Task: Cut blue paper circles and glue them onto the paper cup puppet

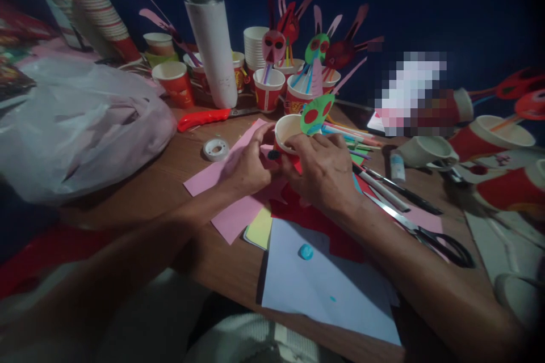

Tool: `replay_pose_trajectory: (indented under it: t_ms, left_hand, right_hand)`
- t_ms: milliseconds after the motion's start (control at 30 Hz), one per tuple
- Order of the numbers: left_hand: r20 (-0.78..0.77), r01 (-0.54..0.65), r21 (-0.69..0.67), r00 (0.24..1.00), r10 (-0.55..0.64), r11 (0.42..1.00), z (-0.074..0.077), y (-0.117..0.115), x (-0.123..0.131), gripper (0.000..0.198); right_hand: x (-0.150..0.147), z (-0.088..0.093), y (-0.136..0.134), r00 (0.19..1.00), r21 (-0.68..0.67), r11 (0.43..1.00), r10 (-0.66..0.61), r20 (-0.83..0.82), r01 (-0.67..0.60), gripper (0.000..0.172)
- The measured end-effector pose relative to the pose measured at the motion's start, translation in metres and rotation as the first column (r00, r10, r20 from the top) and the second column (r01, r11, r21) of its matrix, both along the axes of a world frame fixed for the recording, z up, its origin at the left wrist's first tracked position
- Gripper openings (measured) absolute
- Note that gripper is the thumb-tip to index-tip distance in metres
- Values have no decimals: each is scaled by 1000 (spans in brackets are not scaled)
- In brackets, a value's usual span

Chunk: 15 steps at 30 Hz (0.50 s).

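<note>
Both hands are around a red paper cup (284,125) with a white rim, near the middle of the wooden table. My left hand (253,164) is at the cup's left side, its thumb and fingers curved against it. My right hand (323,167) grips the cup's near right side, fingers over the rim. A green paper face (317,114) with red eyes stands at the cup's right edge, just above my right hand. Pink paper strips (232,221), red paper (298,224) and a white sheet (293,283) with a blue lump (306,252) lie below the hands.
Behind stand a white bottle (213,51) and cups with paper figures (272,48). A red-handled cutter (204,119), a tape roll (215,149) and a plastic bag (85,125) are left. Right are scissors (447,247), pens, a glue stick (397,166) and a mug (428,153).
</note>
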State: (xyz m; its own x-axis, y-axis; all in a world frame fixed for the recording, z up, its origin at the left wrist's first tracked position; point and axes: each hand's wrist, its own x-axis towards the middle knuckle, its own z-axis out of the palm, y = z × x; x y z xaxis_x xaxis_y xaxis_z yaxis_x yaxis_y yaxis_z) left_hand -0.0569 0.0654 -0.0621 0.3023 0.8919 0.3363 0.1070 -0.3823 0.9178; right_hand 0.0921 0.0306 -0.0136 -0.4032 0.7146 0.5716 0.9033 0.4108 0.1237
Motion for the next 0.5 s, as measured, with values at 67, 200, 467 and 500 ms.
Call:
replay_pose_trajectory:
  t_ms: [67,200,467,500]
  left_hand:
    - [1,-3,27,1000,3,1000,3,0,2,72]
    - [-128,-71,31,989,75,997,14,-2,2,62]
    - [-164,-97,-7,982,95,995,17,-3,0,57]
    - [-160,-98,-8,983,95,995,16,-3,0,56]
  right_hand:
    - [-2,2,0,1000,5,1000,-2,0,2,16]
    - [-5,3,0,1000,17,1000,0,1,0,16]
    - [-1,2,-1,998,29,998,53,17,-53,15]
    - [0,2,-1,998,38,997,67,9,-67,15]
